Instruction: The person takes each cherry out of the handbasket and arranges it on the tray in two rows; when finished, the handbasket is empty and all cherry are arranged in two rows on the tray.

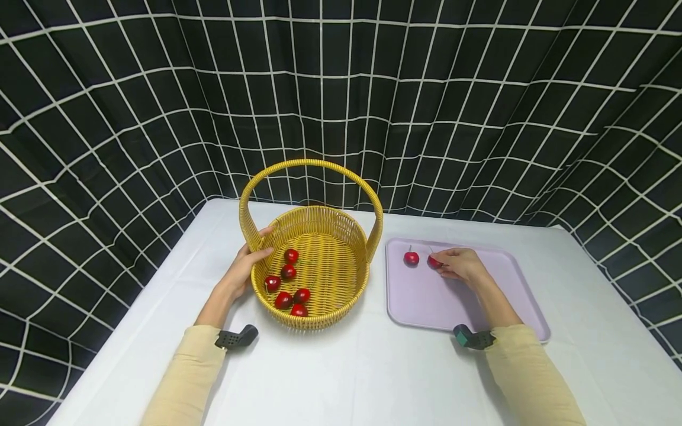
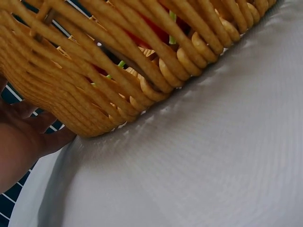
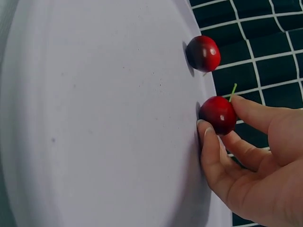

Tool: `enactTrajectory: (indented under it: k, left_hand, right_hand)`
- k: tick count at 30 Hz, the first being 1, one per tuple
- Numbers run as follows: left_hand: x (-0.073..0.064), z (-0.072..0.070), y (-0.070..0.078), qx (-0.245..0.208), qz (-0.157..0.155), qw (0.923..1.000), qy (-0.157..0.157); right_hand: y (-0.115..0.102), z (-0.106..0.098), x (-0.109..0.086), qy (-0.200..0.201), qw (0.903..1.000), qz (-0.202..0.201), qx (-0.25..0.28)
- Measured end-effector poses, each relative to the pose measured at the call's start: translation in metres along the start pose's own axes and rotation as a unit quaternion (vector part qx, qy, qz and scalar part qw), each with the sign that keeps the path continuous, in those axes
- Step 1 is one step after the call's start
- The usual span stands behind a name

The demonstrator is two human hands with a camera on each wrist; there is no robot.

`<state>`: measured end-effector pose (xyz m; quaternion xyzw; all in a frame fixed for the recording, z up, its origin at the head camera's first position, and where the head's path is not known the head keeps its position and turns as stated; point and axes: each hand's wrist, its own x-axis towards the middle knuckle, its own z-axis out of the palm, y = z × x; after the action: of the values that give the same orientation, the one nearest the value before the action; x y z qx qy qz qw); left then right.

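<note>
At the left side of a yellow wicker basket (image 1: pixel 335 266), my left hand (image 1: pixel 242 266) grips the rim by the foot of the tall handle (image 1: pixel 311 163). The left wrist view shows fingers (image 2: pixel 57 140) against the outside of the weave. Several dark red cherries (image 1: pixel 288 272) lie in the basket's left half. Over a pale purple tray (image 1: pixel 415 305), my right hand (image 1: pixel 462 265) pinches a red cherry (image 3: pixel 218 115) between thumb and fingertips, its green stem sticking up beside the thumb. A second cherry (image 1: pixel 411 258) lies on the tray just left of it.
A white cloth (image 1: pixel 330 378) covers the table under basket and tray. Black curtains (image 1: pixel 346 100) with a white grid hang behind and at both sides. Each wrist wears a dark camera mount (image 1: pixel 237 337). The basket's handle arches high above its bowl.
</note>
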<state>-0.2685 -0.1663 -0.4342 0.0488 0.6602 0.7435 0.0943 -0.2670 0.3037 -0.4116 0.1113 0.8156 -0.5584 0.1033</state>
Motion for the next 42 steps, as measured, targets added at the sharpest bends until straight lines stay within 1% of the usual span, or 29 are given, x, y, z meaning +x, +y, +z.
enactTrajectory:
  k: [5, 7, 9, 10, 13, 15, 18, 22, 32, 35, 39, 42]
  left_hand:
    - [0.000, 0.000, -0.001, 0.003, 0.002, 1.0000, 0.002]
    - [0.000, 0.000, -0.001, 0.002, 0.002, 1.0000, 0.002]
    - [0.000, 0.000, -0.001, 0.000, 0.003, 1.0000, 0.001]
    - [0.000, 0.000, -0.001, -0.001, 0.004, 1.0000, 0.000]
    - [-0.001, 0.000, 0.000, -0.001, 0.005, 1.0000, -0.001]
    - [-0.001, 0.000, 0.000, -0.001, 0.005, 1.0000, 0.000]
    - [-0.001, -0.001, -0.001, 0.001, 0.004, 1.0000, 0.002]
    - [0.000, -0.001, -0.001, 0.000, 0.003, 1.0000, 0.003]
    - [0.001, -0.001, -0.001, -0.002, 0.002, 1.0000, 0.002]
    - [0.001, -0.001, -0.001, -0.003, 0.002, 1.0000, 0.004]
    - [0.000, -0.001, -0.001, -0.005, 0.001, 1.0000, 0.003]
    - [0.000, -0.001, -0.001, -0.005, 0.001, 1.0000, 0.002]
  right_hand:
    - [0.003, -0.002, 0.000, 0.006, 0.9998, -0.016, 0.007]
    - [0.006, -0.004, 0.000, 0.001, 0.9994, -0.028, 0.019]
    - [0.006, -0.005, 0.000, 0.001, 0.9993, -0.033, 0.019]
    - [0.007, -0.006, 0.000, 0.002, 0.9993, -0.035, 0.016]
    - [0.006, -0.005, 0.001, 0.019, 0.9994, -0.030, -0.002]
    - [0.005, -0.003, 0.000, 0.033, 0.9990, -0.021, -0.022]
    - [0.003, -0.001, 0.000, 0.035, 0.9985, -0.018, -0.038]
    - [0.003, 0.001, 0.001, 0.032, 0.9983, -0.020, -0.043]
    - [0.001, 0.001, -0.002, 0.037, 0.9987, -0.022, -0.027]
    - [0.000, 0.000, -0.004, 0.033, 0.9990, -0.024, -0.014]
    - [-0.002, -0.005, -0.006, 0.030, 0.9995, -0.010, 0.010]
    - [-0.003, -0.012, -0.009, 0.017, 0.9992, 0.005, 0.035]
